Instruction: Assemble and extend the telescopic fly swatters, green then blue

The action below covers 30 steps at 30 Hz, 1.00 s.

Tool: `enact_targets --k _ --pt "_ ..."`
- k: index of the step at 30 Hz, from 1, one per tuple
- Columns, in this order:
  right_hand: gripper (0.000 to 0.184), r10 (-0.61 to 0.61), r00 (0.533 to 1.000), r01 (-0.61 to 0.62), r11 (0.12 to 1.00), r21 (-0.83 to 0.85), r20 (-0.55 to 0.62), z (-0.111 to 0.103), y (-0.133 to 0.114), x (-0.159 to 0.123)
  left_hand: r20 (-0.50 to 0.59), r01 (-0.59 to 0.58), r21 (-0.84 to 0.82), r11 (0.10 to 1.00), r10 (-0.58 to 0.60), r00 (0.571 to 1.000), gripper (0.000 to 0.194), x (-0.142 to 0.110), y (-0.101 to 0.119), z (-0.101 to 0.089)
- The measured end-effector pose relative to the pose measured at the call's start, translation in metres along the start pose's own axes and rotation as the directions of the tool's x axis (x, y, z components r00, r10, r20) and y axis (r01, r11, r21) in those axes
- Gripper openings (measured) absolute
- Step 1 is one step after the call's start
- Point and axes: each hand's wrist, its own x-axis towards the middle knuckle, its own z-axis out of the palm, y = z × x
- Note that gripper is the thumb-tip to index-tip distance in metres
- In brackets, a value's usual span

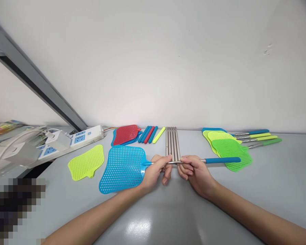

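Note:
Both my hands hold one blue fly swatter (123, 168) level over the table by its metal rod. My left hand (156, 172) pinches the rod near the blue mesh head. Farther right, my right hand (195, 172) grips the same rod close to the blue handle sleeve. Just behind my fingers lie several bare metal rods (172, 143) side by side. Beyond the swatter head are a red mesh head (127, 135) on blue ones and several loose handle sleeves (158, 135) in blue, red and yellow. A yellow mesh head (88, 162) lies to the left.
At the right, several assembled swatters lie overlapped, a green one (232, 153) on top, near the held handle's end. A white power strip (79, 139) with plugged-in chargers and cables stands at the left. A white wall (183, 68) rises behind the grey table (173, 217).

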Motion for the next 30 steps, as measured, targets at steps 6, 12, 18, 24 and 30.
enact_targets --k 6,12,18,24,30 --pt "0.038 0.009 0.997 -0.006 0.999 0.047 -0.073 -0.0029 -0.0036 0.0031 -0.054 -0.008 -0.021 1.0 0.007 0.998 0.051 0.001 0.0039 -0.0025" --pt "0.039 0.015 0.993 -0.005 0.996 0.086 -0.121 -0.0049 -0.0051 0.0039 -0.053 -0.028 -0.037 0.999 0.026 0.998 0.049 0.001 0.0057 -0.0043" --pt "0.038 -0.024 0.994 0.031 0.998 0.06 -0.109 -0.0051 -0.0023 0.0037 -0.057 -0.017 -0.035 0.999 0.015 0.998 0.05 0.0004 0.0036 -0.0049" --pt "0.04 -0.056 0.995 0.061 0.997 0.054 -0.084 -0.0055 0.0015 0.0045 -0.055 -0.024 -0.027 0.999 0.022 0.998 0.05 0.0025 0.0036 -0.0067" --pt "0.041 -0.06 0.998 0.06 0.998 0.002 -0.014 -0.0074 0.0008 0.0039 -0.016 -0.039 0.037 0.999 0.039 0.999 0.051 0.0032 0.002 -0.0098"
